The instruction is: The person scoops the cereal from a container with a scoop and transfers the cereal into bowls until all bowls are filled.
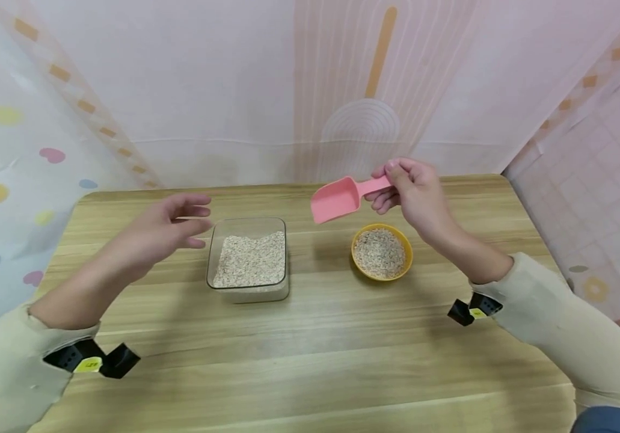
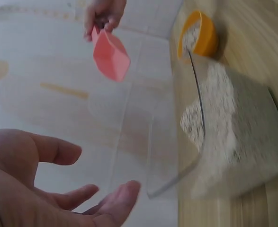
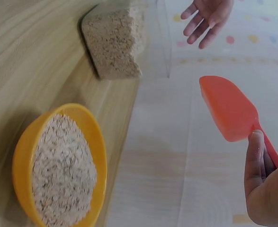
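Right hand [image 1: 418, 192] pinching pink scoop [image 1: 337, 198] by its handle, at 12 o'clock above the yellow bowl [image 1: 382, 252]. Left hand [image 1: 171, 225] open, empty, at 9 o'clock of the clear tub [image 1: 248, 258]. Thumb pad [image 3: 255, 158] on the handle plain only from the right wrist.

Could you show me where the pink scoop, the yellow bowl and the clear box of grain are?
pink scoop [image 1: 334, 202], head view, on its blade.
yellow bowl [image 1: 408, 246], head view, on its right rim.
clear box [image 1: 248, 223], head view, on its far wall.
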